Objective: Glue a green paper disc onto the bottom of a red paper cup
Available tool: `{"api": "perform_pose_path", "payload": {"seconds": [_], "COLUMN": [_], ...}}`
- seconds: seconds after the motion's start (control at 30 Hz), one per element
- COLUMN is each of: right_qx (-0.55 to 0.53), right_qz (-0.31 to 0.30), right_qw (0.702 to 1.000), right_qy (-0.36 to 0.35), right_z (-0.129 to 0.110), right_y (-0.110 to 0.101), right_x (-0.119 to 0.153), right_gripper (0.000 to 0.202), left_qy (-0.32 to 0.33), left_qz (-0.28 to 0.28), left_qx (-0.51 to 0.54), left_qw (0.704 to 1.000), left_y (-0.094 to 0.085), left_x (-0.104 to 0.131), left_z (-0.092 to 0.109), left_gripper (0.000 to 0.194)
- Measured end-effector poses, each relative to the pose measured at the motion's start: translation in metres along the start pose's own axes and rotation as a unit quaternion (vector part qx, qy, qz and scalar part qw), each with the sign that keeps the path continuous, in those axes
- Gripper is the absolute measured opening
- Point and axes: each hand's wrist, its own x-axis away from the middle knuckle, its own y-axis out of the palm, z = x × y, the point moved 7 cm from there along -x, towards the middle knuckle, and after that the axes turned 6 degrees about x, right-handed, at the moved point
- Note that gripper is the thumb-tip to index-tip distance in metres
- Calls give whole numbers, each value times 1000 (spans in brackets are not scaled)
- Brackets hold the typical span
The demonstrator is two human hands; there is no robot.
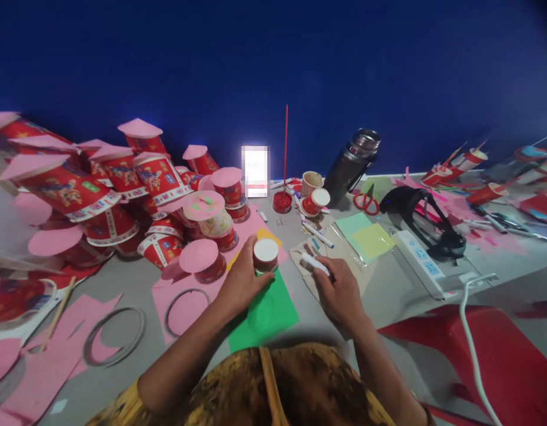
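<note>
My left hand [247,275] is wrapped round the side of an upside-down paper cup [266,251] with a white round base and a red side. Just below the cup lies a sheet of green paper [273,313], partly over pink paper. My right hand [340,287] grips a white tube [315,264] that resembles a glue stick or thick marker; which one I cannot tell. A beige cloth or pouch [302,266] lies under this tube. Near the left hand stands a short red cup topped by a pink disc [199,255].
Many red cups with pink paper cones [140,127] are piled at the left. Behind are a red stick in a round base [282,202], a thermos [353,165] and red-handled scissors [366,204]. At the right are a power strip [420,260] and a black strap device [415,225].
</note>
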Motion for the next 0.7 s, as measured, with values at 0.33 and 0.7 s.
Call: {"api": "perform_pose_path", "payload": {"seconds": [0.33,0.7], "right_qx": [66,-76], "right_qz": [60,-193], "right_qw": [992,953], "right_qy": [-89,-220], "right_z": [-20,-73], "right_y": [-8,43], "right_x": [8,32], "right_gripper": [8,35], "left_qy": [-31,172], "left_qz": [-58,-143], "left_qx": [-175,-245], "left_qw": [982,943], "left_y": [-26,-8], "left_x": [75,71], "left_z": [-13,-5], "left_gripper": [21,38]}}
